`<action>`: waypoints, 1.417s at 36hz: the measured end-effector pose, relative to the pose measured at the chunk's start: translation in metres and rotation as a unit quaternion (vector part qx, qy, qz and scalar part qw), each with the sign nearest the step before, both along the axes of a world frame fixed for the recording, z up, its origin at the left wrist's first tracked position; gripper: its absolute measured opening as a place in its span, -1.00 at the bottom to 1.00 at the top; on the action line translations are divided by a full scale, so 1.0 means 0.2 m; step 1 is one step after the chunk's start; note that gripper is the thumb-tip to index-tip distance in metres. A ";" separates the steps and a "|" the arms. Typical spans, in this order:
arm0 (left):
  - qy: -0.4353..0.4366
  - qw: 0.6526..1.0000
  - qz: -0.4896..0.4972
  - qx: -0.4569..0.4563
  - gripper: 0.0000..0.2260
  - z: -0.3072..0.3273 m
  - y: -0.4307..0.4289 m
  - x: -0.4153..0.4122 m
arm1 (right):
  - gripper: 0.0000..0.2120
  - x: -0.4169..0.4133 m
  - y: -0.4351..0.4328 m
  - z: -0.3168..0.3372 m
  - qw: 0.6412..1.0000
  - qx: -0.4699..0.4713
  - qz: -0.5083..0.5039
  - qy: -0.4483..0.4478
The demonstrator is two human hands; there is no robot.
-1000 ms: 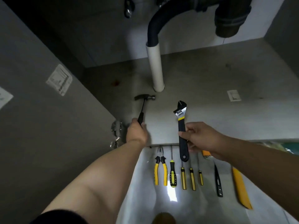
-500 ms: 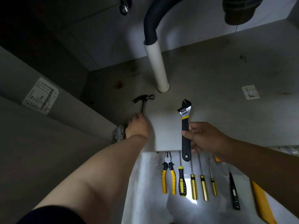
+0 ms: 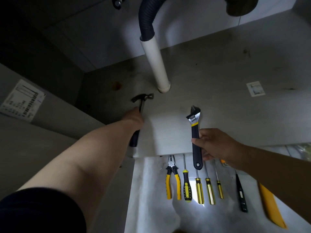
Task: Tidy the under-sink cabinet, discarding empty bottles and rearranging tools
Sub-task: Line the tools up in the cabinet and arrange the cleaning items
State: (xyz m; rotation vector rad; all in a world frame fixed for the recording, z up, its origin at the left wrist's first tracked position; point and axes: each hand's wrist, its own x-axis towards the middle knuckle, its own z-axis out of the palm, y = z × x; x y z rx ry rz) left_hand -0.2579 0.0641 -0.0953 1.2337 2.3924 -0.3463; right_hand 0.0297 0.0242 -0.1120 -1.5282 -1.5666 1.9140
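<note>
My left hand (image 3: pixel 133 117) grips the claw hammer (image 3: pixel 140 105) near the white drainpipe (image 3: pixel 155 64), while my right hand (image 3: pixel 217 145) clamps the adjustable wrench (image 3: pixel 195 130).

No legible text: side label (image 3: pixel 22 100), seemingly barcoded, and floor sticker (image 3: pixel 255 88) both blurred.

The adjustable wrench (image 3: pixel 195 132) is black-handled, yellow-banded above the fingers (image 3: pixel 209 155) of the right hand (image 3: pixel 218 145). Below them, the pliers' (image 3: pixel 171 169) handles are yellow.

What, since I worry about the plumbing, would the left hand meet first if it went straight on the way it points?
Probably the foot of the white pipe: the left hand grips a hammer whose head leads toward it, though depth is unclear.
</note>
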 end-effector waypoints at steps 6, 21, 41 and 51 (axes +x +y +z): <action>0.025 0.999 -0.028 -0.015 -0.64 -0.02 -0.01 -0.01 | -0.72 0.00 -0.01 -0.02 1.000 -0.001 -0.002 0.001; 0.088 0.994 -0.032 -0.048 -0.49 -0.11 -0.01 -0.02 | -0.71 -0.01 -0.04 0.01 1.000 0.006 0.018 -0.011; -0.584 0.784 0.137 0.158 -0.54 -0.02 -0.41 0.56 | -0.91 -0.18 -0.06 0.11 0.993 0.115 -0.007 -0.020; -0.451 0.857 0.124 0.217 -0.80 -0.04 -0.33 0.54 | -0.68 -0.22 -0.10 0.03 0.976 0.194 0.063 -0.074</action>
